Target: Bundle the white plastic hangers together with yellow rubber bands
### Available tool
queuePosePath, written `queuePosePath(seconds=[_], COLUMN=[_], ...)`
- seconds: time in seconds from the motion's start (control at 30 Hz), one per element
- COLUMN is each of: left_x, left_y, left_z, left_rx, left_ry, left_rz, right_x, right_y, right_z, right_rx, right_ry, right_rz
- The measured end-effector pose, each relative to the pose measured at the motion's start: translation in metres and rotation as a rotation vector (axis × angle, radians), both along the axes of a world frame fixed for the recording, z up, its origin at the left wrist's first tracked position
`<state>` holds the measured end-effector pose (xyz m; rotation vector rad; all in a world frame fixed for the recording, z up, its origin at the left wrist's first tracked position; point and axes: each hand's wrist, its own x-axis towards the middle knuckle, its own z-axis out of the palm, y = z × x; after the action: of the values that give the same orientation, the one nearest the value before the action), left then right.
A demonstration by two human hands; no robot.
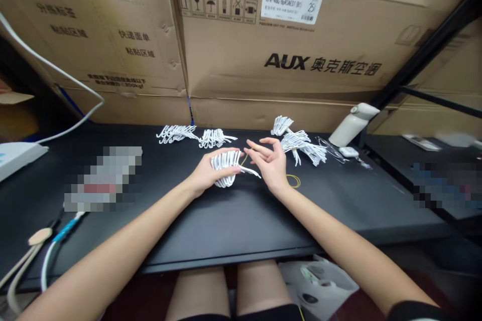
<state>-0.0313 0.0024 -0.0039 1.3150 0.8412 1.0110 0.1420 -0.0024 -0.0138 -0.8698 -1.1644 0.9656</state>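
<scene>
A bundle of white hooked pieces [226, 168] is gripped in my left hand [207, 173], its thumb across the front. Just to the right, my right hand [271, 163] has its palm turned up and its fingers bent toward the bundle. A thin yellow band [244, 159] runs between the bundle and the right fingertips, which pinch it. Another yellow band [293, 181] lies on the black table [241, 230] beside my right wrist. Similar white bundles lie behind my hands, two at the left [176, 133] and several at the right [297, 141].
Large cardboard boxes [241, 70] stand along the back. A white bottle [352, 125] leans at the back right, near a small white case [348, 152]. On the left are a blurred flat object [109, 175] and a cable [65, 229]. A plastic bag [324, 283] sits below the table edge.
</scene>
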Motion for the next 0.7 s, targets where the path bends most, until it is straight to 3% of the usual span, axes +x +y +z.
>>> queuePosePath(seconds=[0.1, 0.27, 0.5, 0.6, 0.7], left_x=[0.002, 0.001, -0.001, 0.0, 0.001], left_y=[-0.002, -0.002, 0.002, 0.002, 0.001], left_z=[0.001, 0.003, -0.003, -0.004, -0.002], left_rx=[0.035, -0.017, 0.01, 0.075, 0.231], left_ry=[0.054, -0.075, -0.031, 0.065, 0.215], left_rz=[0.02, 0.002, -0.021, -0.018, 0.012], right_x=[0.001, 0.009, 0.017, 0.013, 0.009], right_y=[0.0, 0.0, 0.004, 0.004, 0.003], right_z=[-0.005, -0.006, -0.005, -0.003, 0.0], right_rx=[0.076, 0.291, 0.541, 0.456, 0.192], right_ry=[-0.101, -0.301, -0.557, -0.501, -0.318], right_rz=[-0.037, -0.04, -0.122, -0.198, -0.141])
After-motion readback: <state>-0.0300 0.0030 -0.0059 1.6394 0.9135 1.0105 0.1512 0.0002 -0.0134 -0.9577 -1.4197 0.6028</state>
